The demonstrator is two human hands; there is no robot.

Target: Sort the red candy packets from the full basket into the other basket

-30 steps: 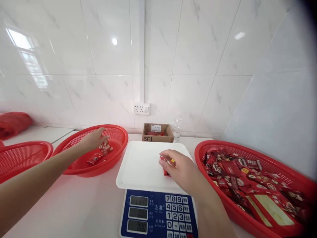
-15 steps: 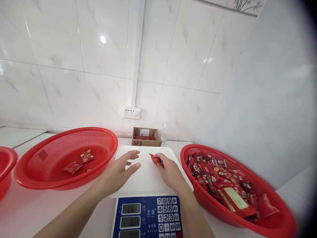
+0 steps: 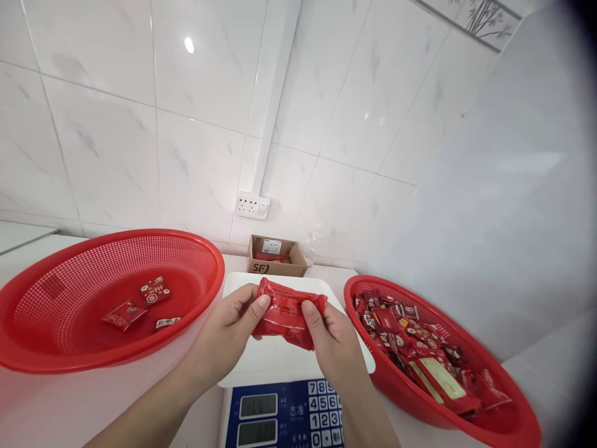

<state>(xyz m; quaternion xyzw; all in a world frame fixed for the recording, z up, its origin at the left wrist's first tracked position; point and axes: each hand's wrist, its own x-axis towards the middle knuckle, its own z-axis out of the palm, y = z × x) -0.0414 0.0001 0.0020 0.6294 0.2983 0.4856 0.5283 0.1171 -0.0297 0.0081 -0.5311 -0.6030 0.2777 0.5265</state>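
Holding a red packet (image 3: 286, 314) by both ends, lower centre of the frame.
The left hand (image 3: 233, 330) is pinching its left end and the right hand (image 3: 333, 342) its right, thumbs facing up; light, even pressure is probably protecting the wrapper best. Behind it, a scale's white tray (image 3: 261, 367) is showing. Red baskets are flanking the scale on a pale counter (image 3: 116, 395); marbled wall tiles (image 3: 200, 162) are filling the upper frame.

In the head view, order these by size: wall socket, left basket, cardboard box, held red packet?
Largest to smallest:
left basket
held red packet (nearer the camera than the box, which enlarges it)
cardboard box
wall socket
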